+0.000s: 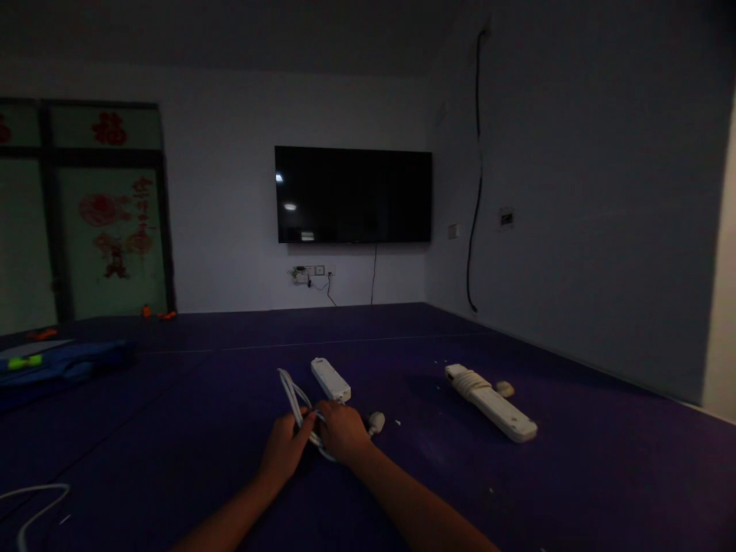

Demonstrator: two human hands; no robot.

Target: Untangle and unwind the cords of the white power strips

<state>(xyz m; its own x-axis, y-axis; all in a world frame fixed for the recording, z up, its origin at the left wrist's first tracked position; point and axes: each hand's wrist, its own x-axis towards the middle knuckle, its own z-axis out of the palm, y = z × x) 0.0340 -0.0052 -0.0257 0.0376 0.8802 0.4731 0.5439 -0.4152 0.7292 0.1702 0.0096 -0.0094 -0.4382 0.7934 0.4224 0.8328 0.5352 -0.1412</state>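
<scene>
Both hands grip a looped white power cord [290,392] above the purple surface. My left hand [284,441] pinches the bundle from the left, thumb on top. My right hand [343,431] closes round the same loops from the right, its fingertips partly hidden. Just beyond the hands lies a white power strip [330,379], its near end close to my right hand. The pale plug [376,422] rests to the right of my right wrist. Further right is a second white power strip [499,410] with its cord wound round one end.
The purple surface [437,491] reaches to the walls. A blue cloth [86,360] lies at the left, and a loose white cable [43,491] at the lower left. A television [353,195] hangs on the far wall; a black cable [477,169] runs down the right wall.
</scene>
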